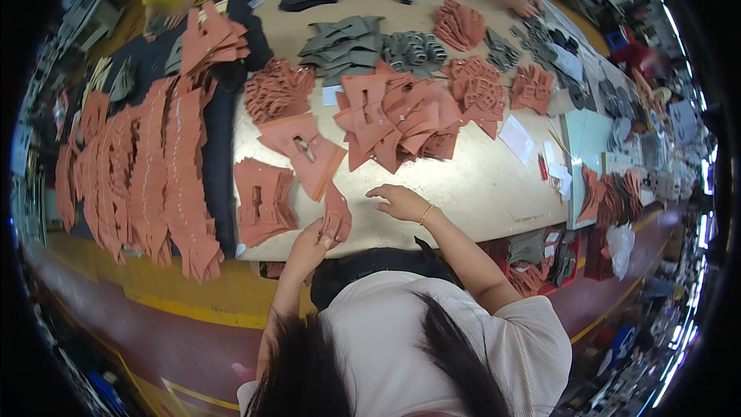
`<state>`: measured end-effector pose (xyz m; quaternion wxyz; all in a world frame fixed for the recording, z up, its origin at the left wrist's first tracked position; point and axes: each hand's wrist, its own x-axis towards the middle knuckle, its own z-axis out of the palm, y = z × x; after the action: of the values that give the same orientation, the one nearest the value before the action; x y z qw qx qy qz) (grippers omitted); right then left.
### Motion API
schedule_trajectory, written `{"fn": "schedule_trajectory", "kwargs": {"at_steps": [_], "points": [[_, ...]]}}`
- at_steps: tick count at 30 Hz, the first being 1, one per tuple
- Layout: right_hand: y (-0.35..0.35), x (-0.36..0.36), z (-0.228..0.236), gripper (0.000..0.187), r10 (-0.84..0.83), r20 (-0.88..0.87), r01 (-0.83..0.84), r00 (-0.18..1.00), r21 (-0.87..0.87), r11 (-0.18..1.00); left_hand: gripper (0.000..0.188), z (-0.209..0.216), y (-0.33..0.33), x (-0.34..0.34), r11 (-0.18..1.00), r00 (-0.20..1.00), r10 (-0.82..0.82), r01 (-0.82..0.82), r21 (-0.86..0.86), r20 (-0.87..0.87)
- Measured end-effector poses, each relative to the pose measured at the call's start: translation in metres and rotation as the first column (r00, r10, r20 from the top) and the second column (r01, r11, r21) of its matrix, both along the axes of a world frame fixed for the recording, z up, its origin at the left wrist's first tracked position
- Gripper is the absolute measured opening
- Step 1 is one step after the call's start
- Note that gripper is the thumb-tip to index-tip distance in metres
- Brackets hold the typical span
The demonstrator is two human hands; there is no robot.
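At the table's near edge my left hand is closed on the end of a small folded salmon fabric piece. Over the bare tabletop to its right, my right hand hovers with fingers apart and nothing in them. A larger salmon panel with a slot lies just beyond the held piece. To the left of it sits a short stack of slotted salmon panels. Farther out is a big fanned pile of salmon panels.
Dark green fabric pieces and smaller salmon bundles cover the far table. Long rows of salmon pieces fill the dark surface at left. White paper lies at right, near a red pen. Co-workers stand across the table.
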<state>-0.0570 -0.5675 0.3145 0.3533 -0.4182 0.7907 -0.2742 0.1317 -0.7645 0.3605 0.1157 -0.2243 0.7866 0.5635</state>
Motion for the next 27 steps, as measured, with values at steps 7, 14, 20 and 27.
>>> {"fn": "schedule_trajectory", "kwargs": {"at_steps": [7, 14, 20, 27], "points": [[0.023, 0.006, 0.026, 0.048, -0.317, 0.647, 0.443, 0.694, -0.036, 0.896, 0.032, 0.005, 0.020, -0.040, 0.578, 0.938, 0.336, -0.278, 0.768, 0.087], [0.078, 0.001, 0.078, 0.065, -0.094, 0.975, 0.688, 0.204, -0.074, 0.722, 0.031, 0.032, 0.061, -0.082, 0.362, 0.956, 0.281, -0.183, 0.914, 0.081], [0.120, -0.007, 0.100, 0.071, -0.103, 0.950, 0.691, 0.295, -0.138, 0.709, 0.038, 0.056, 0.103, -0.097, 0.378, 0.965, 0.260, -0.131, 0.917, 0.031], [0.146, -0.012, 0.099, 0.074, -0.044, 0.959, 0.718, 0.279, -0.179, 0.672, 0.037, 0.070, 0.135, -0.100, 0.432, 0.961, 0.275, -0.131, 0.892, 0.008]]}}
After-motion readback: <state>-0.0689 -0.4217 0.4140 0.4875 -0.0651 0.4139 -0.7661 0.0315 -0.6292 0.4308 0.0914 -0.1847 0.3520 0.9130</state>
